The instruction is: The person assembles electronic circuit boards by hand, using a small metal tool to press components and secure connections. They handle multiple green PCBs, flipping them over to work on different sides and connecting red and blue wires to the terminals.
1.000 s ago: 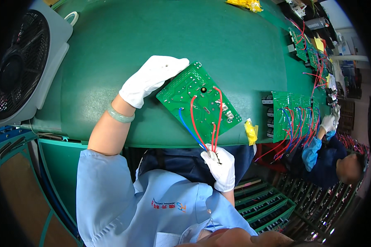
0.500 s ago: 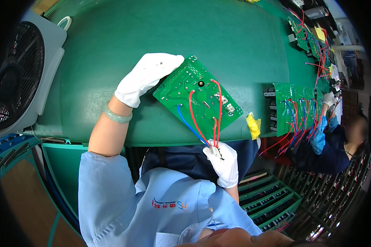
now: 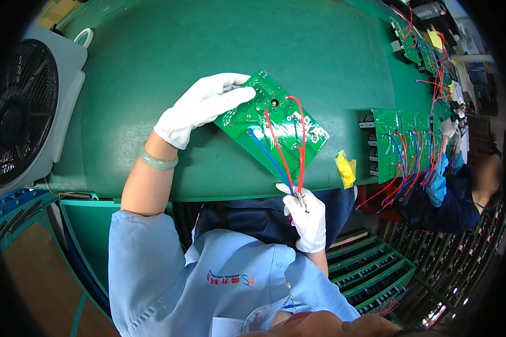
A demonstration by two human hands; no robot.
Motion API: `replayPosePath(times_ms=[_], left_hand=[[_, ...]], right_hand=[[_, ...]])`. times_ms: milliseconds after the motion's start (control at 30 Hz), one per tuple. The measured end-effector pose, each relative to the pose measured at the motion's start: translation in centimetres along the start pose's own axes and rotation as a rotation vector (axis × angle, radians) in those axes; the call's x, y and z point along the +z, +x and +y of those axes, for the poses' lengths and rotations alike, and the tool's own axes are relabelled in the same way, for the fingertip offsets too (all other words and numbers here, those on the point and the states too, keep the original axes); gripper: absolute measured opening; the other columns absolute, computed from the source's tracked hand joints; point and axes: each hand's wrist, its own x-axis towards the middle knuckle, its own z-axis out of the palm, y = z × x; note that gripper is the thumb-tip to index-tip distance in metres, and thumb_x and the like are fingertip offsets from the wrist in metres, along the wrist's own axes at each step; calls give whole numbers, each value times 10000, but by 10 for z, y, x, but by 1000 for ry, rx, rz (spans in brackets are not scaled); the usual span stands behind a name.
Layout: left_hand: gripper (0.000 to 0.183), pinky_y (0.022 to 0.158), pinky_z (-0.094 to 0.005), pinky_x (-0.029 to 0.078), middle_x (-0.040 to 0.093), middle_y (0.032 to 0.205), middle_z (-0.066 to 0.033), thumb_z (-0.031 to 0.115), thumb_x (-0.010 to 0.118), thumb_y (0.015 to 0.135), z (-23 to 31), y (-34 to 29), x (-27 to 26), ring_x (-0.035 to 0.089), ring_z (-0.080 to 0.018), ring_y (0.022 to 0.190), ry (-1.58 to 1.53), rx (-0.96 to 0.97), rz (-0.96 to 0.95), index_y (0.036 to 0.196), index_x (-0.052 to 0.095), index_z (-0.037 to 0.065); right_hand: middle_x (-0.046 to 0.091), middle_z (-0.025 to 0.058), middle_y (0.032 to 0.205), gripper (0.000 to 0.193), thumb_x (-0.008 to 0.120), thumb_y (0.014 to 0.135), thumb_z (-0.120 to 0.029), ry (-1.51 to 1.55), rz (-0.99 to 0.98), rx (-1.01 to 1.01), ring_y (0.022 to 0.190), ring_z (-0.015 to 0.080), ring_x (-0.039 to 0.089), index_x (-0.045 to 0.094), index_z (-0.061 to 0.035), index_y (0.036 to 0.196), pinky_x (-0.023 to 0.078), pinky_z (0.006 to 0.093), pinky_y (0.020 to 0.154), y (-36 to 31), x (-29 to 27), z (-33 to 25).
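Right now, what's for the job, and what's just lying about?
In use:
flat green circuit board, in white-gloved left hand
red and blue wires, in white-gloved right hand

Just nearby, apparently:
boxy grey fan
crumpled yellow scrap, maybe tape

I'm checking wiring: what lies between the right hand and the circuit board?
In the head view, red wires and a blue wire run from the circuit board to the right hand.

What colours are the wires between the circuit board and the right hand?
The wires are red and blue, clearest in the head view.
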Motion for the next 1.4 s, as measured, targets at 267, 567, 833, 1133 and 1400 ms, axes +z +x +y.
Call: replayPosePath(times_ms=[267,567,833,1133,1400], left_hand=[[558,962,-267,494,658,1237,-97,297,680,985,14,-5,8,627,-125,1090,-29,-11,-13,1374,537,-78],[567,973,-277,478,651,1264,-103,364,628,1011,7,-3,1,608,-132,1114,6,30,5,1368,556,-70],[560,757,-240,501,677,1068,-82,419,560,1033,1,4,-14,623,-114,854,-24,129,37,1323,618,-57],[427,475,-215,434,678,622,-70,443,749,898,38,-39,-38,621,-102,526,222,-167,-161,846,736,19],[338,460,-210,457,759,794,-92,365,782,883,43,-48,-50,652,-102,547,158,-241,-238,830,756,33]], right_hand=[[667,43,737,276,751,907,-92,-33,19,-79,595,81,598,733,-19,1172,478,251,576,1,1,3],[651,140,696,161,784,878,-95,-302,228,-286,556,178,606,725,12,983,471,290,561,4,1,11],[647,182,734,148,769,880,-111,-429,185,-380,608,336,622,712,16,931,479,344,569,10,-25,-1],[735,112,839,252,786,859,-112,-690,229,-557,697,221,688,748,-6,1084,534,333,691,10,-40,2],[646,108,717,611,834,795,-127,-773,364,-672,579,209,571,640,-51,1370,493,294,627,11,-46,-23]])
